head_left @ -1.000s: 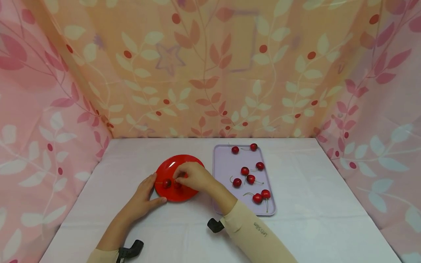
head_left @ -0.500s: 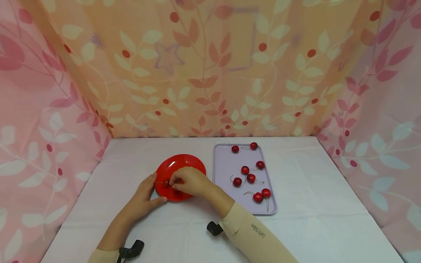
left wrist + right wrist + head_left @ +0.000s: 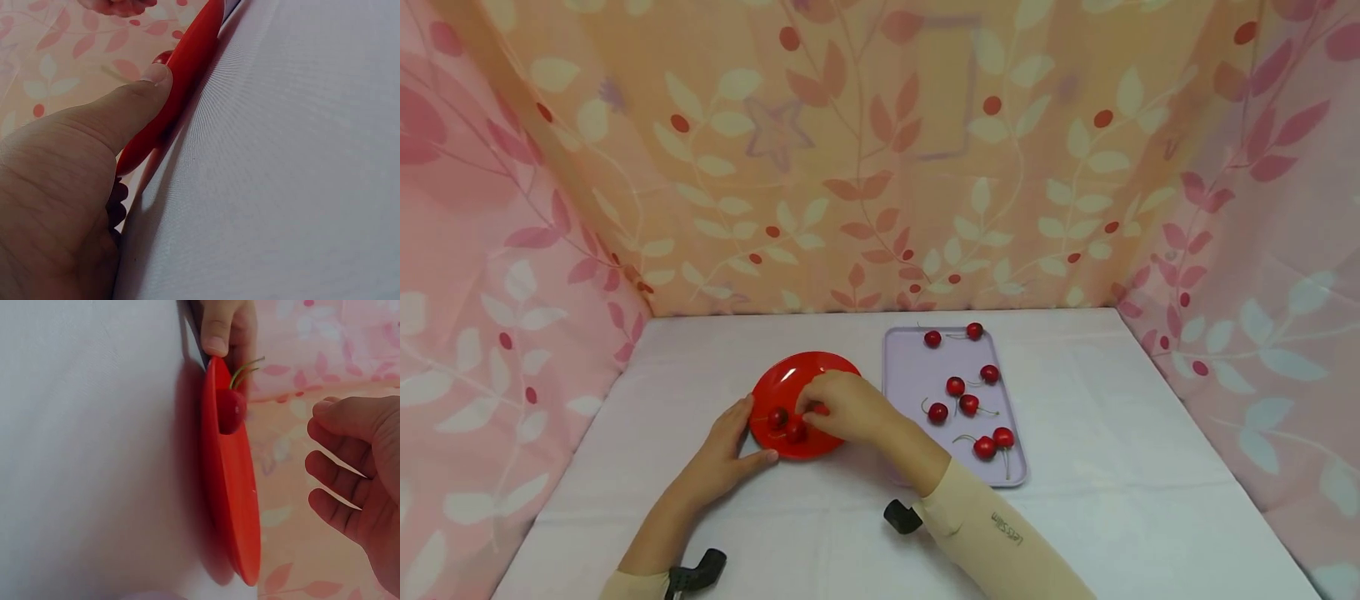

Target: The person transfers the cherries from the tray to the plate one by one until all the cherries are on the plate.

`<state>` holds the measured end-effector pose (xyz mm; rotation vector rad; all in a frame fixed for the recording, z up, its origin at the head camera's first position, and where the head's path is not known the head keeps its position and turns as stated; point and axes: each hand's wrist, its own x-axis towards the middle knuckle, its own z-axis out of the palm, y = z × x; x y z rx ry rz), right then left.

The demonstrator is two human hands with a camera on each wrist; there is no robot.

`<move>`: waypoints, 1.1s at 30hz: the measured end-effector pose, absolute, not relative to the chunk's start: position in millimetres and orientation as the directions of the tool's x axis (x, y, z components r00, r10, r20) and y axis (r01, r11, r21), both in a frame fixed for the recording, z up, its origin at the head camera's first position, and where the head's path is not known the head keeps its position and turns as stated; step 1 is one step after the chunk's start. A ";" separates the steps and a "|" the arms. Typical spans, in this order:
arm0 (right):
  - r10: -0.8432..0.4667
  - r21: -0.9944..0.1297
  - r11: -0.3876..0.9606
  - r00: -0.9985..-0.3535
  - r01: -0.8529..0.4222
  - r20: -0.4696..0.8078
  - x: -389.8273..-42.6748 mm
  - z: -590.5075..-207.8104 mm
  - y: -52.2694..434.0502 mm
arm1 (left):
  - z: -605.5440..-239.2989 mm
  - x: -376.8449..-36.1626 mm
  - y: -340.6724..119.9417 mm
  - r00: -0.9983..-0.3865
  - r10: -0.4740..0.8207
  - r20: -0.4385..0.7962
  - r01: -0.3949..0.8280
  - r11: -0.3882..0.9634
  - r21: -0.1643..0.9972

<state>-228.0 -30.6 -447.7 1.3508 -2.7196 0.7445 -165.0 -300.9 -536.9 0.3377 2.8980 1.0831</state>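
A shiny red plate (image 3: 808, 363) sits at the left of the table with two stemmed cherries near its left front: one cherry (image 3: 777, 418) and, close beside it, a second cherry (image 3: 795, 432). My left hand (image 3: 724, 454) grips the plate's left rim, thumb at the front edge and fingers along the far side. The thumb (image 3: 134, 103) lies against the rim in the left wrist view. Over the plate, my right hand (image 3: 842, 408) holds nothing; in the right wrist view its fingers (image 3: 340, 472) are loosely bent, apart from the cherry (image 3: 231, 412).
Right of the plate lies a lilac tray (image 3: 910, 358) with several cherries (image 3: 985, 448) scattered on it. My right forearm passes over the tray's left front corner. Patterned curtains (image 3: 865, 167) close off the back and both sides of the white table (image 3: 1112, 467).
My right hand first moved left over the cherries, then drew back up and right, away from them. The second cherry now lies slightly nearer the plate's front. My left hand stays on the rim.
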 end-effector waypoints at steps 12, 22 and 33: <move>-0.734 -0.508 0.480 -0.645 -0.715 0.213 -214.1 -424.7 -3.5 | -535.1 -164.8 -300.0 -0.977 0.209 0.030 0.176 0.729 0.662; -0.676 -0.547 0.464 -0.678 -0.697 0.289 -197.3 -402.0 36.6 | -534.1 -163.1 -300.2 -0.976 0.213 0.040 0.186 0.730 0.657; -0.631 -0.511 0.424 -0.649 -0.748 0.425 -190.9 -392.8 84.3 | -535.4 -163.6 -299.7 -0.976 0.215 0.043 0.190 0.733 0.653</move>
